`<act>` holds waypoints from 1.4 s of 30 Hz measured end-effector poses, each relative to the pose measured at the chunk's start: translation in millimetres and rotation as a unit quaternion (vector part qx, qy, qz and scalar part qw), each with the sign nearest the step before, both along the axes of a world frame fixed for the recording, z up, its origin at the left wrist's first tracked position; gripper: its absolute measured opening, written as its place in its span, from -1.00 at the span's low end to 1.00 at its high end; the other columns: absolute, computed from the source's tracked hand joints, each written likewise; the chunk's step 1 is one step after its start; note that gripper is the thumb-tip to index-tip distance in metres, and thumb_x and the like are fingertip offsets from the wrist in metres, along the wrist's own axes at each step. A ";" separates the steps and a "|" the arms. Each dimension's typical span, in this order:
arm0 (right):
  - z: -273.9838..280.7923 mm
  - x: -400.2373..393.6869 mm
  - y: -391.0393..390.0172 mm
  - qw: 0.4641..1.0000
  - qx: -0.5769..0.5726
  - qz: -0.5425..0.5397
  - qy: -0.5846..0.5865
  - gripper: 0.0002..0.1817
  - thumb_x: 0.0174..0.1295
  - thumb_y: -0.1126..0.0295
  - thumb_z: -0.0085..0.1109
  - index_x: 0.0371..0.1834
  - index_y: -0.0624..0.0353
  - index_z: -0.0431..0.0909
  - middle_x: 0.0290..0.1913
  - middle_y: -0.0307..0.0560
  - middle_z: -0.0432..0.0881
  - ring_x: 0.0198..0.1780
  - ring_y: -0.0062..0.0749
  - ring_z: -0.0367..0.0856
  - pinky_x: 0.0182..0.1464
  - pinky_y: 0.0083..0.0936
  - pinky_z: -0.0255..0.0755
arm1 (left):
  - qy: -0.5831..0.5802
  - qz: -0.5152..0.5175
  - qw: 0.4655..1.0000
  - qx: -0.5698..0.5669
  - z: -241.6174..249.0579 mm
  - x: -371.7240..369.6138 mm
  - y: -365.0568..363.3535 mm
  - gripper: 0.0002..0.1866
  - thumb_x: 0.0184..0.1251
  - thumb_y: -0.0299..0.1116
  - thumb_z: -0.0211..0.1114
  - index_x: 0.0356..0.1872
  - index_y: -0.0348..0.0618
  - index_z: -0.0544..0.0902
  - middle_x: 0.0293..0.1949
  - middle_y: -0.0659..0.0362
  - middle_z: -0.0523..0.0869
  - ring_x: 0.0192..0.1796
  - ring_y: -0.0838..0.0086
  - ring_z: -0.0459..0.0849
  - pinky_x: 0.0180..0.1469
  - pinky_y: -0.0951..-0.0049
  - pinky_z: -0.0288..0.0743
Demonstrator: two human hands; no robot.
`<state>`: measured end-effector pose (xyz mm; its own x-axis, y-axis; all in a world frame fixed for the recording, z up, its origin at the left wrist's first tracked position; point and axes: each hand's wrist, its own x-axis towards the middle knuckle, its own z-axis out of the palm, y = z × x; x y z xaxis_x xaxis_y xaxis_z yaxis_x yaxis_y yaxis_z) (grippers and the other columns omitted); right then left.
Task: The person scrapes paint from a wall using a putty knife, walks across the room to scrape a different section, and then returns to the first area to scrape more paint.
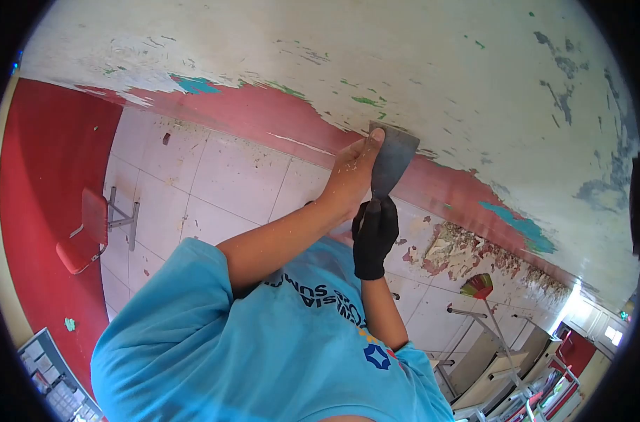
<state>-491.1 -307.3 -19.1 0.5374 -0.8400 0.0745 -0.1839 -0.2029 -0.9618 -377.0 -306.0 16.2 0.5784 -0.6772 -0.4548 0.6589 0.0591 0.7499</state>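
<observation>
while my gloved right hand (376,239) is closed around the handle of the scraper (395,158) at one o'clock, my bare left hand (355,169) clamps its blade, thumb on top, edge at the patchy wall (460,84). paint flakes (460,253) and a broom (477,285) lie toward four o'clock, a red chair (88,228) at nine.

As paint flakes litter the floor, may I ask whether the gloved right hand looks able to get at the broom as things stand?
Probably not: the right hand is occupied with the scraper, and the broom is off to the right, near metal-legged furniture.
</observation>
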 end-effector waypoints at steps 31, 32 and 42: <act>-33.6 -4.2 -43.3 0.959 0.199 0.159 -0.127 -0.84 0.19 0.34 0.00 -0.41 0.21 0.42 -0.61 -0.20 0.43 -0.57 -0.56 0.40 -0.53 -0.60 0.26 | -0.059 0.082 0.987 -0.127 -8.0 -5.8 -11.8 -0.69 0.27 -0.09 0.14 -0.33 -0.15 0.58 -0.38 0.28 0.62 -0.36 0.66 0.54 -0.30 0.61 0.41; -37.0 -2.6 -43.7 0.955 0.199 0.175 -0.131 -0.83 0.17 0.33 0.02 -0.41 0.22 0.43 -0.60 -0.19 0.43 -0.57 -0.53 0.40 -0.51 -0.58 0.27 | -0.063 0.075 0.988 -0.120 -9.7 -3.6 -11.6 -0.69 0.27 -0.09 0.14 -0.33 -0.15 0.58 -0.38 0.28 0.62 -0.36 0.66 0.54 -0.30 0.61 0.41; -55.3 12.1 -16.5 0.943 0.214 0.121 -0.226 -0.72 0.19 0.25 0.02 -0.27 0.29 0.41 -0.56 -0.18 0.44 -0.58 -0.58 0.37 -0.55 -0.66 0.20 | -0.113 0.083 0.981 -0.135 -16.5 2.5 -6.5 -0.67 0.26 -0.12 0.16 -0.33 -0.23 0.58 -0.32 0.24 0.62 -0.32 0.65 0.54 -0.28 0.62 0.40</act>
